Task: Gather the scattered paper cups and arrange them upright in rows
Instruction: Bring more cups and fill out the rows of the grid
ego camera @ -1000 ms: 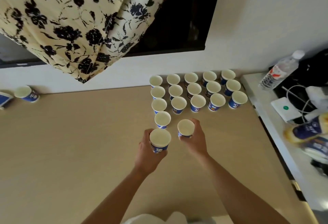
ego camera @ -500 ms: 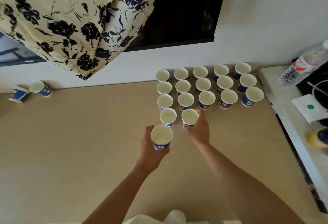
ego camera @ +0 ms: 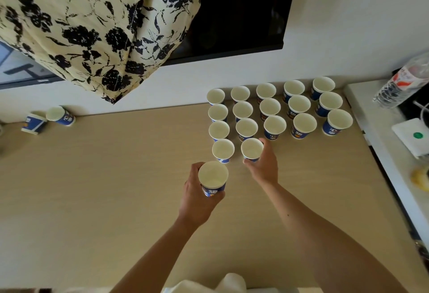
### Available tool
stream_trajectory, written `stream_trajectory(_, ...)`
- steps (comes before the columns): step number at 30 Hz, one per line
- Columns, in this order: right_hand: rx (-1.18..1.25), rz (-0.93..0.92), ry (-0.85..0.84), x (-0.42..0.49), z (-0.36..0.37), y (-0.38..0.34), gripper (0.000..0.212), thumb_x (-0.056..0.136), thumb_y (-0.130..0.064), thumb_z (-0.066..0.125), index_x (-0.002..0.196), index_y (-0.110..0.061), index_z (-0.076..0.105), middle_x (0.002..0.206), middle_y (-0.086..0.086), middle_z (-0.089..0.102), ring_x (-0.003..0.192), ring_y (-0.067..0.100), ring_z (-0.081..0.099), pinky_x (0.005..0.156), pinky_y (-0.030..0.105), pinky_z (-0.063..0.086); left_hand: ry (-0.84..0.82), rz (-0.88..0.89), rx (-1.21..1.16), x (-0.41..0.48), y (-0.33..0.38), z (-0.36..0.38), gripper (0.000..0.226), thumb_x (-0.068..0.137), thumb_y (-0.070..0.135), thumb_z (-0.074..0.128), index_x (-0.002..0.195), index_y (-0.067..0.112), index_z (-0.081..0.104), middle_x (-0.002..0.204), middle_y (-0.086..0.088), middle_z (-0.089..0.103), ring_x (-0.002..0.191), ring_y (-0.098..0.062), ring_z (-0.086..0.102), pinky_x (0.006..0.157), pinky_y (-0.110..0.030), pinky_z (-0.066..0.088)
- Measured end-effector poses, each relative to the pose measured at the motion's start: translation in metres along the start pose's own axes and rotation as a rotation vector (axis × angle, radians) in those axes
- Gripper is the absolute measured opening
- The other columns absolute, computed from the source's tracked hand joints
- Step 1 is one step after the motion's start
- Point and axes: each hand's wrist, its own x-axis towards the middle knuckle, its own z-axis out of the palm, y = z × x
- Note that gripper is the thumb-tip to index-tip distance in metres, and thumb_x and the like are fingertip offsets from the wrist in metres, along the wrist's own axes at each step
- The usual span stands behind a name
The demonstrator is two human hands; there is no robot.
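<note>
Since the earlier frame the right hand (ego camera: 263, 167) has carried its cup forward into the fourth row, beside the cup already there; left hand barely shifted. Largest first: tan table (ego camera: 92, 188) fills the view, floral curtain (ego camera: 92, 25) hangs far left, white side counter (ego camera: 371, 130) at right with a water bottle (ego camera: 399, 86). Cup block (ego camera: 274, 109) sits far right on the table, three full rows of five upright, fourth row begun with one standing cup (ego camera: 223, 150). Right hand is closed round the second fourth-row cup (ego camera: 251, 148), seemingly set down or nearly so. Left hand (ego camera: 197, 197) wraps a held cup (ego camera: 212, 177) upright, nearer, just short of the block. Two stray cups (ego camera: 50, 118) lie tipped at far left by the wall. Judgement: cups are light, thin, crushable, easily toppled; grip the sidewall gently mid-height, not the rim.
</note>
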Motion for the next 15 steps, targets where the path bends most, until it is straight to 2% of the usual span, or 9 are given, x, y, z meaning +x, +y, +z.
stream_trajectory(4, 0.004, -0.013, 0.001, 0.003, 0.000, 0.001, 0.072, 0.067, -0.020, 0.084, 0.128, -0.024, 0.046, 0.120, -0.005, 0.060, 0.100, 0.016, 0.058, 0.082, 0.035, 0.050, 0.000, -0.007, 0.004, -0.003, 0.000, -0.001, 0.062, 0.066, 0.010, 0.085, 0.115, 0.022, 0.048, 0.101, 0.023, 0.060, 0.091, 0.008, 0.058, 0.070, -0.007, 0.046)
stream_trajectory(7, 0.005, -0.007, 0.003, 0.004, 0.002, 0.002, 0.077, 0.068, -0.023, 0.085, 0.134, -0.022, 0.044, 0.126, -0.002, 0.059, 0.112, 0.022, 0.059, 0.088, 0.037, 0.050, -0.001, -0.017, 0.015, -0.006, -0.002, -0.003, 0.064, 0.066, 0.012, 0.085, 0.115, 0.025, 0.047, 0.104, 0.022, 0.060, 0.093, 0.008, 0.057, 0.069, -0.006, 0.046)
stream_trajectory(11, 0.048, 0.059, -0.019, 0.004, 0.001, 0.003, 0.093, 0.067, -0.020, 0.088, 0.145, -0.016, 0.038, 0.141, 0.004, 0.051, 0.127, 0.024, 0.053, 0.103, 0.046, 0.049, -0.004, -0.022, 0.023, -0.007, -0.005, -0.004, 0.065, 0.065, 0.011, 0.085, 0.116, 0.024, 0.048, 0.105, 0.022, 0.060, 0.094, 0.006, 0.057, 0.070, -0.008, 0.047)
stream_trajectory(13, 0.131, 0.131, -0.003, -0.005, -0.003, 0.005, 0.101, 0.065, -0.012, 0.088, 0.149, -0.016, 0.033, 0.147, 0.005, 0.041, 0.132, 0.023, 0.049, 0.106, 0.043, 0.047, -0.013, -0.037, 0.021, -0.007, -0.006, -0.003, 0.064, 0.064, 0.010, 0.085, 0.115, 0.024, 0.048, 0.102, 0.025, 0.061, 0.092, 0.007, 0.058, 0.069, -0.007, 0.047)
stream_trajectory(15, 0.181, 0.142, 0.053, -0.024, -0.009, 0.005, 0.099, 0.068, -0.004, 0.083, 0.151, -0.015, 0.030, 0.147, 0.006, 0.034, 0.130, 0.021, 0.047, 0.102, 0.033, 0.046, -0.028, -0.049, 0.010, -0.006, -0.006, 0.000, 0.064, 0.063, 0.010, 0.085, 0.113, 0.027, 0.048, 0.101, 0.032, 0.059, 0.091, 0.008, 0.059, 0.068, -0.006, 0.046)
